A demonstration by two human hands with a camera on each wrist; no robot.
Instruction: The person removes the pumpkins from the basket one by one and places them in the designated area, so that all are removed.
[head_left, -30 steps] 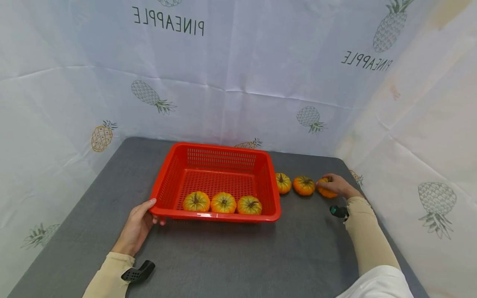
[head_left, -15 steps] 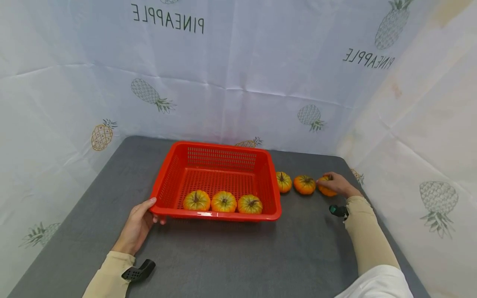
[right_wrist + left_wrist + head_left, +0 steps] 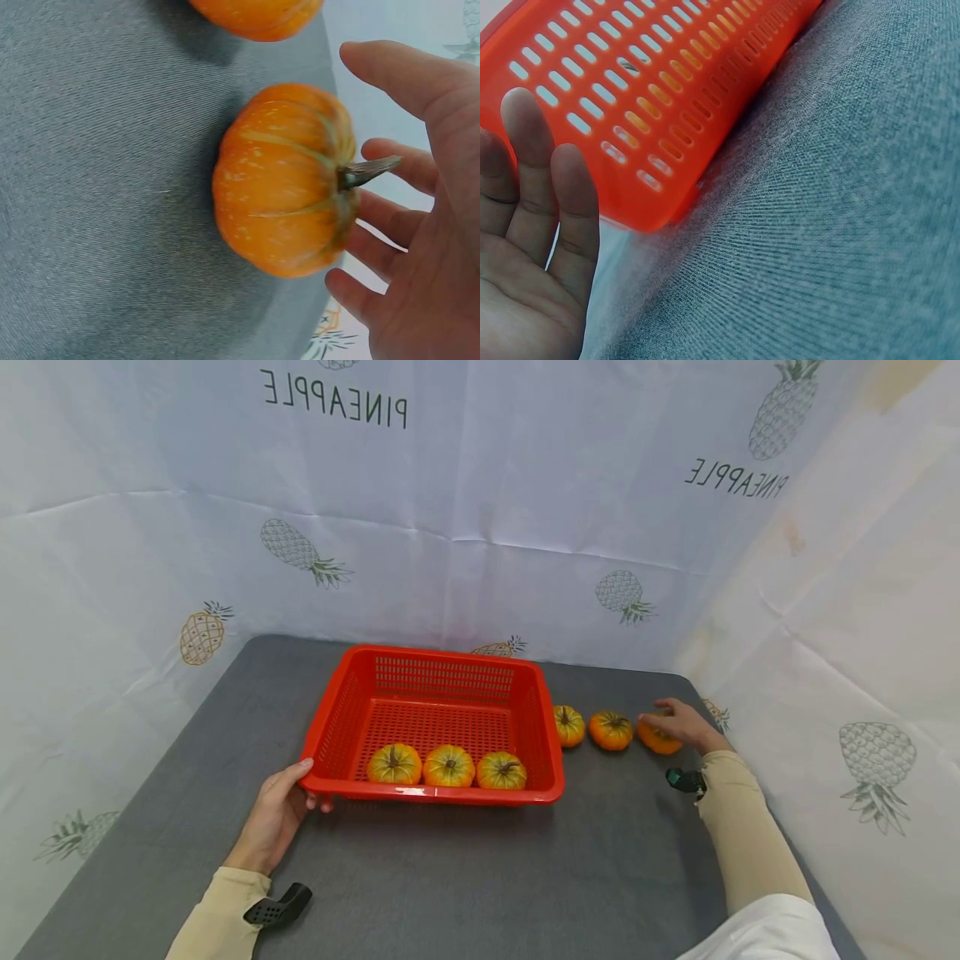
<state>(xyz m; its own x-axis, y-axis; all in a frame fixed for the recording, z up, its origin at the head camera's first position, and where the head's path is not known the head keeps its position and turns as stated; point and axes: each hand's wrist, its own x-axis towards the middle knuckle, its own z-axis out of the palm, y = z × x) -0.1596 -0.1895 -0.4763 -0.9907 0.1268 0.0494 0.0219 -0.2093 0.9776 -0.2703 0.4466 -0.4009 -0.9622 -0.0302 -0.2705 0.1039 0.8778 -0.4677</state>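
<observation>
At the near left corner of a red plastic basket [image 3: 442,794], my left hand [image 3: 276,817] holds the rim, thumb on top and fingers beneath. The left wrist view has its fingers [image 3: 536,154] against the slotted outer wall. Three small pumpkins line the basket's near side: left [image 3: 394,765], middle [image 3: 449,767] and right [image 3: 502,771]. Right of the basket, three more form a row on the table. My right hand [image 3: 684,723] hovers over the rightmost pumpkin [image 3: 281,180], fingers spread, with a visible gap between thumb and stem.
The row also has a pumpkin [image 3: 569,727] partly behind the basket's right wall and a middle pumpkin [image 3: 611,731]. A grey table [image 3: 480,877] lies under everything. White pineapple-print cloth [image 3: 450,485] hangs along its back and sides.
My right hand has let go of the rightmost pumpkin and lifted slightly, its fingers spreading. The left hand, the basket and the other pumpkins stay where they were.
</observation>
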